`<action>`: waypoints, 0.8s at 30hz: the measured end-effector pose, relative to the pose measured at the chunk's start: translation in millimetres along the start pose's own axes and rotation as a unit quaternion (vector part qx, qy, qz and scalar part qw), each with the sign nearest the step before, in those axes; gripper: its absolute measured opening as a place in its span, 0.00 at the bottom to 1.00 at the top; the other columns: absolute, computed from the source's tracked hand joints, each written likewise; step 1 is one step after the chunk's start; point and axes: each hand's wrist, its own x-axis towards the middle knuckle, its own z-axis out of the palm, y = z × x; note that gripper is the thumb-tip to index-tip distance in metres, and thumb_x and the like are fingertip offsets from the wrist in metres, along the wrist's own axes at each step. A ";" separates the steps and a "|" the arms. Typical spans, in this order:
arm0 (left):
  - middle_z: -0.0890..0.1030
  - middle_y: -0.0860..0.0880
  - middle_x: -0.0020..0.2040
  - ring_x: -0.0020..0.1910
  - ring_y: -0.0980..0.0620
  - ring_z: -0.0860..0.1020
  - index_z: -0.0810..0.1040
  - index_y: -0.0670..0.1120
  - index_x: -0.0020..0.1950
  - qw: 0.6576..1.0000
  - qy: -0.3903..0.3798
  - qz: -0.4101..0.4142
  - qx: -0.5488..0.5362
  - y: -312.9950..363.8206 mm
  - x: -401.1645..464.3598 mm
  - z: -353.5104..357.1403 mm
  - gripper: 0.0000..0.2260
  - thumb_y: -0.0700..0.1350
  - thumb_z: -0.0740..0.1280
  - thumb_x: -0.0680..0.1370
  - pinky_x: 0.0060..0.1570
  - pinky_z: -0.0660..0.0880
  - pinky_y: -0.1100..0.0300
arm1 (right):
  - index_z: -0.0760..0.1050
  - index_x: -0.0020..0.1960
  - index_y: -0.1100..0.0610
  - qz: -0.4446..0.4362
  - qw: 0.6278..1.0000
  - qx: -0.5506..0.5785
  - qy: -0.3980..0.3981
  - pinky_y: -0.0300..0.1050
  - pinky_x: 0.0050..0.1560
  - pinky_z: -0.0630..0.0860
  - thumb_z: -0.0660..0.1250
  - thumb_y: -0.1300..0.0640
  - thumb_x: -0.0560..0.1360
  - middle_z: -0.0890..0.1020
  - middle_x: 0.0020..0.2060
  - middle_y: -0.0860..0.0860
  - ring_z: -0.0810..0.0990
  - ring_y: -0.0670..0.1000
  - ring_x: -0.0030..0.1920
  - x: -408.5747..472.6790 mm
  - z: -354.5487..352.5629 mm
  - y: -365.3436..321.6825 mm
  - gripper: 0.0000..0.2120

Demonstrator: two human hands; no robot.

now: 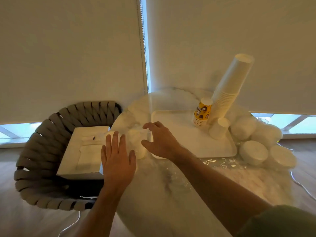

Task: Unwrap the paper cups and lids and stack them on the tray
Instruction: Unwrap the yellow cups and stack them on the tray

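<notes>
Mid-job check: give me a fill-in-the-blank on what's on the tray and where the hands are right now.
1. The tall white cup stack stands on the tray and leans to the ____.
2. The short stack beside it, the patterned cups, is mostly ____ in colour.
3. Both the left hand and the right hand have their fingers ____.
4. The box rests on a woven ____.

Missing words: right; yellow; open; chair

The wrapped white stack (136,142) between the left hand (118,158) and the right hand (160,142) is blurred, and its far left end is partly covered by the left fingers (116,141). Whether it is touched cannot be told.
</notes>
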 end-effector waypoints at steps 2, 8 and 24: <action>0.54 0.42 0.81 0.80 0.43 0.47 0.57 0.43 0.80 0.999 -0.051 -0.009 0.012 -14.5 5.5 5.9 0.32 0.59 0.48 0.80 0.75 0.44 0.47 | 0.66 0.74 0.50 0.027 0.999 -0.003 -0.023 0.56 0.65 0.74 0.70 0.47 0.75 0.69 0.71 0.54 0.72 0.61 0.67 17.5 16.8 -11.6 0.29; 0.50 0.42 0.81 0.78 0.47 0.40 0.50 0.42 0.81 0.995 -0.092 0.004 0.021 -29.2 -0.8 22.4 0.36 0.63 0.38 0.79 0.75 0.42 0.49 | 0.60 0.78 0.51 0.082 0.991 -0.050 -0.095 0.58 0.71 0.68 0.68 0.43 0.76 0.65 0.74 0.57 0.66 0.64 0.72 49.6 50.0 -23.5 0.35; 0.49 0.47 0.82 0.80 0.47 0.44 0.54 0.49 0.80 0.985 -0.166 -0.031 0.022 -25.0 5.4 7.6 0.40 0.69 0.37 0.74 0.74 0.45 0.38 | 0.71 0.60 0.53 0.096 0.994 -0.033 -0.037 0.45 0.43 0.73 0.75 0.50 0.68 0.79 0.51 0.50 0.79 0.56 0.52 54.5 36.7 -10.7 0.23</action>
